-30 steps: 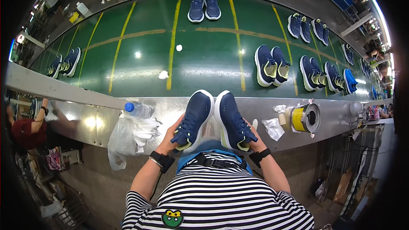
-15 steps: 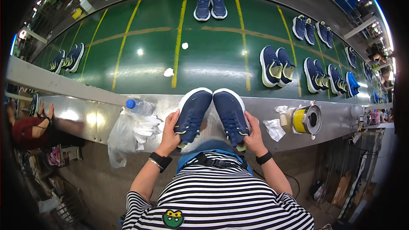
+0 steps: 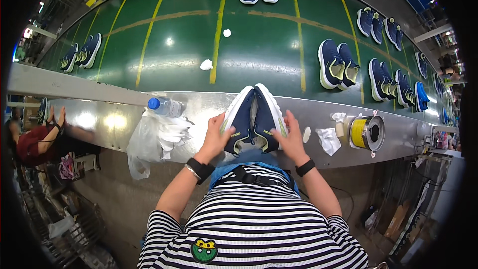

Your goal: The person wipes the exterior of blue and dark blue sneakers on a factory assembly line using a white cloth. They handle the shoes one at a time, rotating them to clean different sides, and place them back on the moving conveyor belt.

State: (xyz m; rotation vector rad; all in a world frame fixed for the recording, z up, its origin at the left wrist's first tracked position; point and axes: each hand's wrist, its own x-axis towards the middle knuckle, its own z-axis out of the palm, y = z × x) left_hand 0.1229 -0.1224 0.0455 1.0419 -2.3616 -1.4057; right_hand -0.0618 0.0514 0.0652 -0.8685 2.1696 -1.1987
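Note:
Two navy sneakers with white soles and pale green linings are held in front of my waist, at the near edge of the metal ledge. My left hand point(image 3: 215, 137) grips the left sneaker point(image 3: 240, 120) by its outer side, thumb on the upper near the heel. On the other shoe, the right sneaker point(image 3: 266, 120), my right hand point(image 3: 293, 137) is closed in the same way. Both shoes lean onto their inner sides, toes pointing away and uppers facing each other. Their outer sides face up, and the fingers on the soles are partly hidden.
Beyond the metal ledge point(image 3: 209, 102) lies a green conveyor belt point(image 3: 189, 45) carrying several pairs of sneakers. A blue-capped bottle point(image 3: 165, 106) and a plastic bag point(image 3: 140, 144) with white tissues sit left. Crumpled paper point(image 3: 328, 141) and a round tin point(image 3: 367, 133) stand right. Another person's arms point(image 3: 47, 139) show far left.
The two sneakers have rolled toward each other, from soles-down with toes slightly apart to outer sides up. My hands have shifted from the heels to the shoes' outer sides.

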